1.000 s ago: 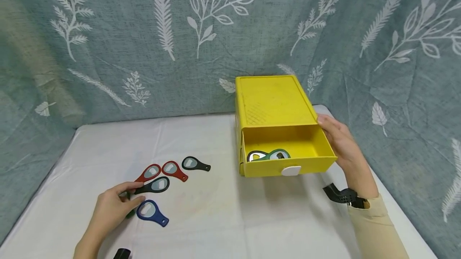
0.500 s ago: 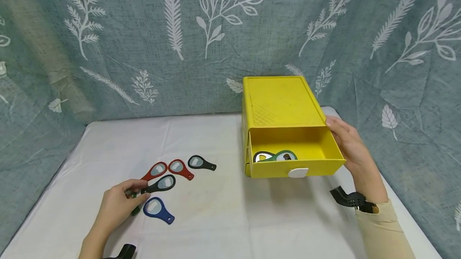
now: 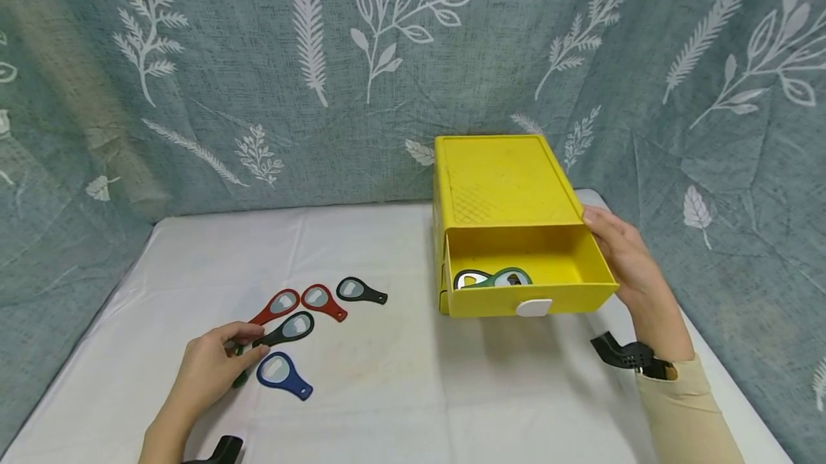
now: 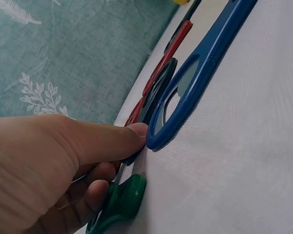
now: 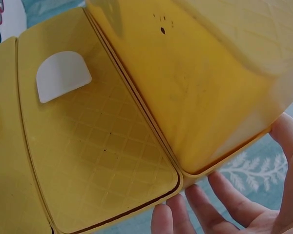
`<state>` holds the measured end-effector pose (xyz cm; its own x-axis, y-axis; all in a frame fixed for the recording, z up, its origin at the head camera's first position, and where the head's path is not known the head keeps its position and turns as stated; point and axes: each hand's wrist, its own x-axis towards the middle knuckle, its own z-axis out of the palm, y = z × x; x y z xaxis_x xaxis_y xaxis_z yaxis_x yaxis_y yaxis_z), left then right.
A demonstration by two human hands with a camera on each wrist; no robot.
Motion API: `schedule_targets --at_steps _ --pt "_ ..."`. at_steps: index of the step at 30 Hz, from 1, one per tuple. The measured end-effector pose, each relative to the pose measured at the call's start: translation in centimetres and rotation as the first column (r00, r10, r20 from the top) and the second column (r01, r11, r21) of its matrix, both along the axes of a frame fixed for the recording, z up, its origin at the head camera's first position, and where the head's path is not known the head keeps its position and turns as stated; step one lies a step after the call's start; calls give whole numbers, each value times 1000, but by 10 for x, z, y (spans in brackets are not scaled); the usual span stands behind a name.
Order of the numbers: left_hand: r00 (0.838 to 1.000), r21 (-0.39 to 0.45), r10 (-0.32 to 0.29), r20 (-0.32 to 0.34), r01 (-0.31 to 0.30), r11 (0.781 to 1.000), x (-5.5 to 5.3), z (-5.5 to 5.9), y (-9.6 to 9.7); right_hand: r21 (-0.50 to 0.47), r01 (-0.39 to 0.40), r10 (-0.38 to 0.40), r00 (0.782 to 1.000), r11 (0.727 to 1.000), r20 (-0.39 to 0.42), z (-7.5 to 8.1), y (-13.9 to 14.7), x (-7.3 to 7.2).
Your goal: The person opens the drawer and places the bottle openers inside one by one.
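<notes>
My left hand [image 3: 209, 371] pinches the handle end of a black bottle opener [image 3: 290, 328] between thumb and index finger. Under its other fingers lies a green bottle opener [image 4: 132, 195], mostly hidden in the head view. Close to the thumb is a blue bottle opener [image 3: 284, 376]. Two red bottle openers, one on the left [image 3: 279, 304] and one on the right [image 3: 325, 302], lie beyond, with another black bottle opener [image 3: 360, 290] at their right. My right hand [image 3: 635, 263] rests against the right side of a yellow drawer cabinet [image 3: 510, 181], its fingertips touching the edge.
The cabinet's top drawer [image 3: 584, 297] is pulled out and has a white knob [image 3: 533, 308]. Inside lie a black bottle opener [image 3: 470, 278] and a green one [image 3: 513, 277]. Lower drawers [image 5: 102, 141] are closed. A leaf-patterned curtain [image 3: 323, 127] hangs behind the white-covered table [image 3: 381, 392].
The head view has shifted, so everything sits slightly further right than a second ago. Both hands keep their places, the left at the black bottle opener, the right at the cabinet.
</notes>
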<state>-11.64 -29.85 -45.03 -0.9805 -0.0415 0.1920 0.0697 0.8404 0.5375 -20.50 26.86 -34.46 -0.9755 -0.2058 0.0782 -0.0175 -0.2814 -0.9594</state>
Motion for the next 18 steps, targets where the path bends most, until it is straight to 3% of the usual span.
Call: schedule_targets --at_steps 8,18 --pt "996 -15 -51 -67 51 999 1 -1 -3 -9 -3 3 1000 1000 -3 -1 0 0" --pt "987 19 -38 -157 42 999 2 3 0 -14 -7 7 1000 1000 -3 0 0 0"
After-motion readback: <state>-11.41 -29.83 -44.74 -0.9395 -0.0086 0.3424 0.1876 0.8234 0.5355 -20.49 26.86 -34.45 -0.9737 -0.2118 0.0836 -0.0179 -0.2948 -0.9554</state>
